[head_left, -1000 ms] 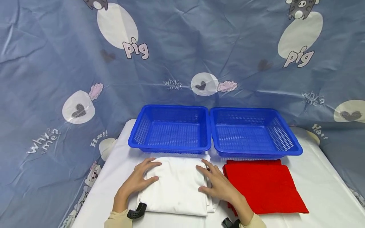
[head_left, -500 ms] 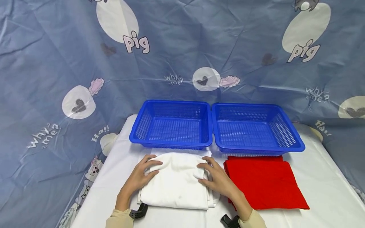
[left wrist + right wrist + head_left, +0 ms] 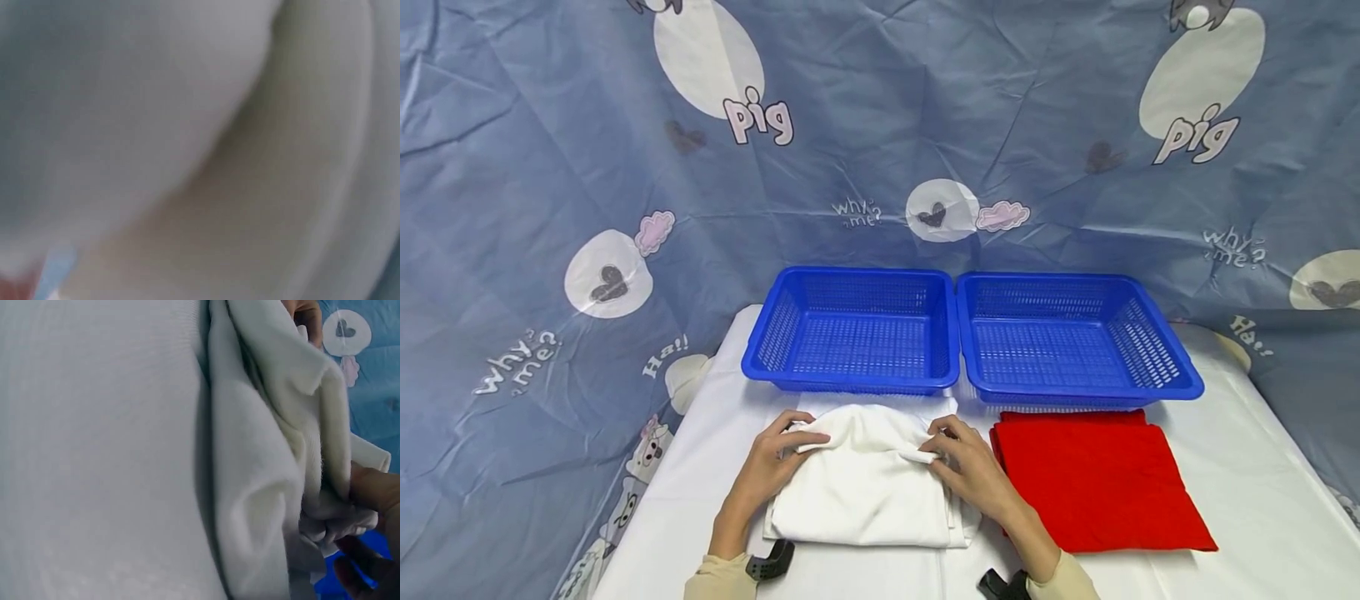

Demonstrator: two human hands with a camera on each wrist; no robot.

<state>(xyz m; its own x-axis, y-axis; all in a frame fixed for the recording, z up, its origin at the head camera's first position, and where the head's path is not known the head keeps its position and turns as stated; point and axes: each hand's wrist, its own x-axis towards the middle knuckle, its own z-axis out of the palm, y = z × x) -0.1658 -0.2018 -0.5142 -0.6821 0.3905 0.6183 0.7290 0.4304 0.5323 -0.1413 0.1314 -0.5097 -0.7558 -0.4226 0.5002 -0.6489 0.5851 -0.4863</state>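
A folded white cloth point(image 3: 865, 500) lies in front of the left basket, its upper layer gathered into soft folds along the far side. At its far left corner, my left hand point(image 3: 767, 462) pinches that layer between thumb and fingers. My right hand point(image 3: 973, 471) pinches the opposite corner, which droops a little from the fingertips. In the right wrist view, the right hand point(image 3: 378, 494) grips bunched white cloth point(image 3: 262, 444), and part of the left hand point(image 3: 306, 322) shows beyond. Blurred pale fabric point(image 3: 250, 187) fills most of the left wrist view.
Two blue plastic baskets stand side by side at the back, the left basket point(image 3: 857, 386) right behind the white cloth and the right basket point(image 3: 1090, 393) beside it. A folded red cloth point(image 3: 1101, 492) lies to the right of my right hand. A patterned blue curtain point(image 3: 865, 125) hangs behind.
Both hands have closed their fingers on the white cloth's far corners, after resting on it more loosely. Its far part has risen and wrinkled. The red cloth and baskets stay put.
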